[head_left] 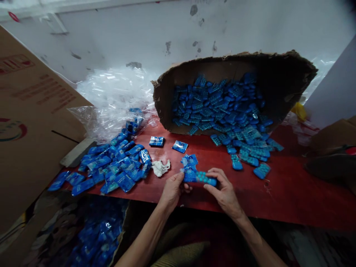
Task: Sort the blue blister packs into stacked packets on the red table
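Near the table's front edge, my left hand (176,185) pinches a blue printed card sleeve (190,175) between thumb and fingers. Closed around the right end of a small blue pack with turquoise bumps (202,177) is my right hand (224,188). The pack meets the sleeve's right side; whether it is partly inside, I cannot tell. Just beyond the sleeve lies another blue printed piece (189,160), and whether the two are joined is unclear. Farther back are a small stack of blue cards (157,141) and a single flat blue card (180,146).
A torn-edged cardboard box (164,107) on its side spills bumpy blue packs (217,100) onto the red table (292,189). At left are a heap of wrapped blue packs (116,163), crumpled white tissue (161,168), clear plastic bags (116,92) and a large carton (36,111). More blue packs (97,230) lie below.
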Available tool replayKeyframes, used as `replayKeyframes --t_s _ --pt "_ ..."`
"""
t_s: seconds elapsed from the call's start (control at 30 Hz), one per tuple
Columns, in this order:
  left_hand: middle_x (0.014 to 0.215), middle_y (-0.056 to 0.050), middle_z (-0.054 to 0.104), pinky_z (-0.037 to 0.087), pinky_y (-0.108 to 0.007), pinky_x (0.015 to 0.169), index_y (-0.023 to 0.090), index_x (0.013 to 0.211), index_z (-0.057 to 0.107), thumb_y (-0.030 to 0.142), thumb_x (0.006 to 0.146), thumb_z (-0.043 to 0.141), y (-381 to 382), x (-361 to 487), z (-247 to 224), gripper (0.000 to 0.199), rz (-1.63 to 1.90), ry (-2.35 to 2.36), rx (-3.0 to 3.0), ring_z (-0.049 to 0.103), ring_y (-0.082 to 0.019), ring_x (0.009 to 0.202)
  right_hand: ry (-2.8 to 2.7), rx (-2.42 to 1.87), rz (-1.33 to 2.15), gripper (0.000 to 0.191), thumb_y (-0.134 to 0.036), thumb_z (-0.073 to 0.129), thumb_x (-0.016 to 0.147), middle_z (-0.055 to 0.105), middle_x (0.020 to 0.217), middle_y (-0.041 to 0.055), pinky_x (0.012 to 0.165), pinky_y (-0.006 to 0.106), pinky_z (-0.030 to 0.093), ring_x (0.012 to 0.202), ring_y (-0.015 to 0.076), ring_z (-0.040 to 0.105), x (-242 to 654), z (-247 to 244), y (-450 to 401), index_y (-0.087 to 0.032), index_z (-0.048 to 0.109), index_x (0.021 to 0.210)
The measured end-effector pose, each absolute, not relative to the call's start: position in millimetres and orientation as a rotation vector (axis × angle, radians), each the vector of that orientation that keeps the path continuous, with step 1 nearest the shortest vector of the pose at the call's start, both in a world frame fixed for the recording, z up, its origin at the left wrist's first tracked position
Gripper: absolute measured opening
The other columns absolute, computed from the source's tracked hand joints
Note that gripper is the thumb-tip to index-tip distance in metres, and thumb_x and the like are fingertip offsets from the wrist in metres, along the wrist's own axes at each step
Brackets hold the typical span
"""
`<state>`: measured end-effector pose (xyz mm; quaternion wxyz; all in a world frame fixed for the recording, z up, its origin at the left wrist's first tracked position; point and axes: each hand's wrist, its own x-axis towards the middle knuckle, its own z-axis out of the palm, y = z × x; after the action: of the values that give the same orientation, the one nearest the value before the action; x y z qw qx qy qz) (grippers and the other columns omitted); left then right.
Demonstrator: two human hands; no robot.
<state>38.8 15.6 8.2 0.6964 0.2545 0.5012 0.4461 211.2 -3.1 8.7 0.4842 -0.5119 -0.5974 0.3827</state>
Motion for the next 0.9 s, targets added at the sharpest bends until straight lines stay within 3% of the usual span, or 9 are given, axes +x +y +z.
replayKeyframes --t_s 0.4,0.7,0.9 --pt "0.042 0.002 0.054 0.042 -0.023 0.046 0.014 0.062 0.051 0.043 0.066 0.06 15.2 37.7 6.0 0.031 1.034 1.145 0.604 0.054 -0.012 0.043 -1.412 -1.28 0.995 0.019 -0.021 0.058 0.07 0.049 0.099 0.0055 0.086 0.033 0.04 0.096 0.019 0.049 211.6 14.6 -4.4 -0.021 0.056 0.089" --pt "0.04 0.002 0.053 0.042 -0.023 0.046 0.014 0.06 0.05 0.045 0.064 0.061 14.8 38.7 8.1 0.033 1.016 1.107 0.586 0.055 -0.013 0.043 -1.38 -1.293 0.852 0.019 -0.022 0.057 0.071 0.047 0.105 0.0068 0.087 0.036 0.039 0.098 0.0205 0.048 207.0 11.4 -9.2 -0.022 0.056 0.09" --pt "0.041 0.002 0.053 0.043 -0.023 0.047 0.014 0.061 0.051 0.043 0.063 0.062 13.7 41.2 13.9 0.032 1.032 1.109 0.525 0.055 -0.013 0.044 -1.43 -1.265 0.856 0.019 -0.02 0.057 0.071 0.048 0.103 0.0057 0.087 0.032 0.039 0.098 0.0187 0.049 209.4 14.3 -9.0 -0.022 0.055 0.091"
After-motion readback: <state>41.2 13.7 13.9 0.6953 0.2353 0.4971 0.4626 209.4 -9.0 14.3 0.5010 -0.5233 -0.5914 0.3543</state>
